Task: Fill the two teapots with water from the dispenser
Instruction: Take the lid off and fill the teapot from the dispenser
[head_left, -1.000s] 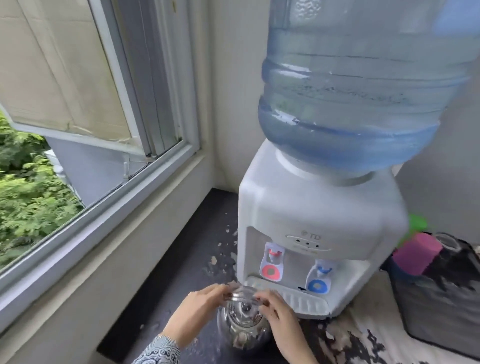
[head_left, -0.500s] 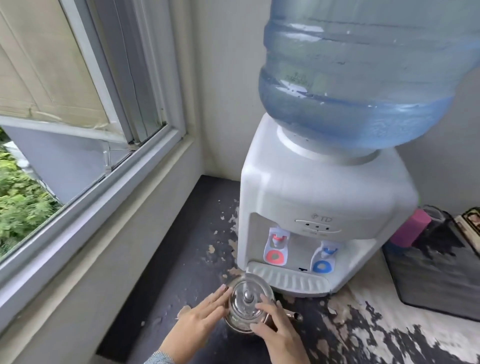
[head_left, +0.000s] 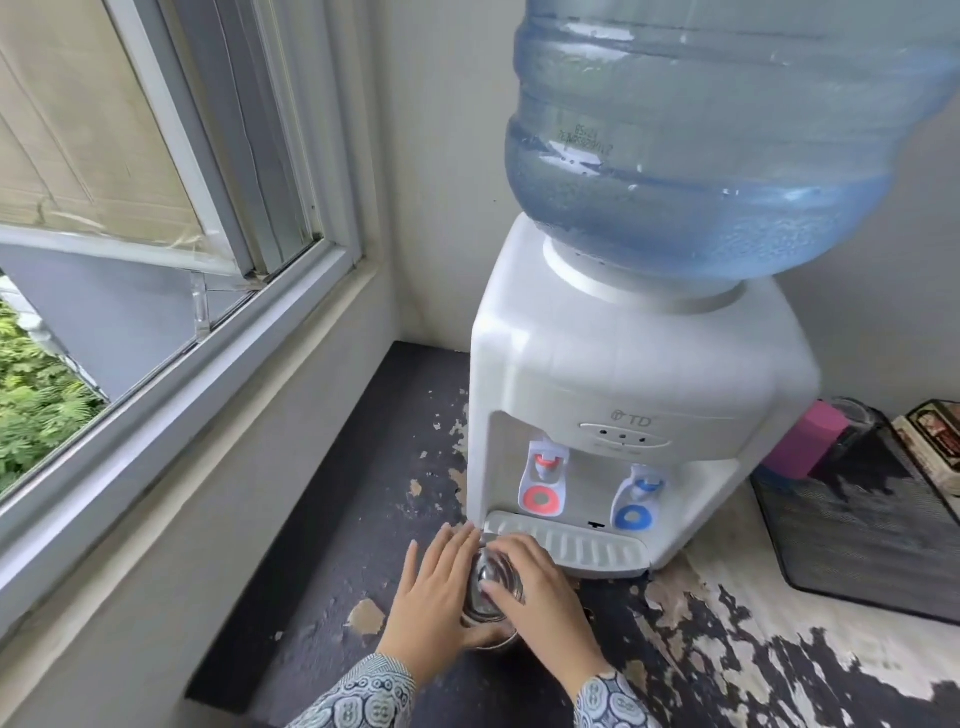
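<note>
At front of dispenser (head_left: 623, 395), on dark peeling desk (head_left: 322, 519), steel teapot (head_left: 488, 597) sits just short of drip tray (head_left: 571, 545), below and left of red tap (head_left: 543, 475). Left hand (head_left: 441, 592) flat against pot's side, fingers spread. Right hand (head_left: 535, 582) draped over lid, grip on lid knob likely, cannot tell. Step judged: lid handling before filling. Next: uncover, slide pot under tap. Second teapot out of sight; spout, handle hidden under hands.

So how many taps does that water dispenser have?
2. A red tap on the left of the recess and a blue tap on the right, above the drip tray.
</note>
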